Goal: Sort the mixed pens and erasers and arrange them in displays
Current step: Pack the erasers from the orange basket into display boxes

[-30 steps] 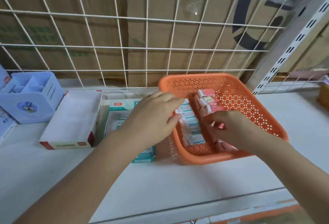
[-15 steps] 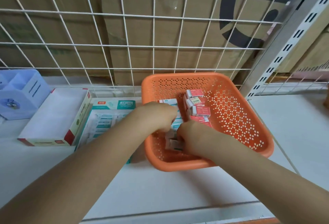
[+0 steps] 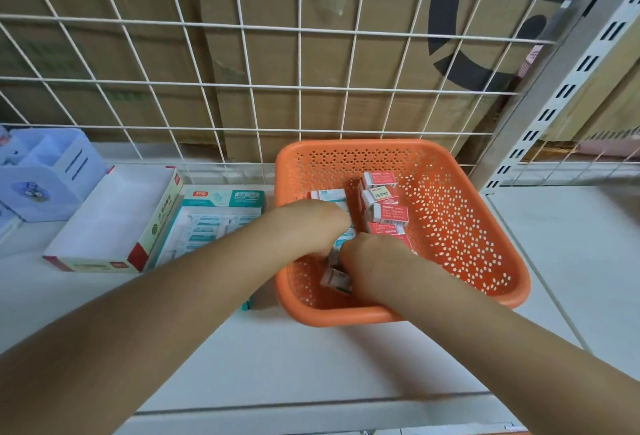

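Right hand [image 3: 375,261] has its grip clamped on a small clump of erasers [image 3: 336,278] in the front-left corner of the orange basket [image 3: 467,227]. Left hand [image 3: 311,223] is right beside it, knuckles up over the teal-sleeved erasers [image 3: 329,195], fingers tucked under, so I cannot tell whether that grip has anything. Red-sleeved erasers [image 3: 384,197] line up just behind. The basket sits at the back of the shelf [image 3: 311,365], with a teal box [image 3: 221,199] and a white display box [image 3: 114,223] to its left.

erasers [image 3: 388,215], red or teal sleeves, in 2 rows inside orange basket [image 3: 467,227]
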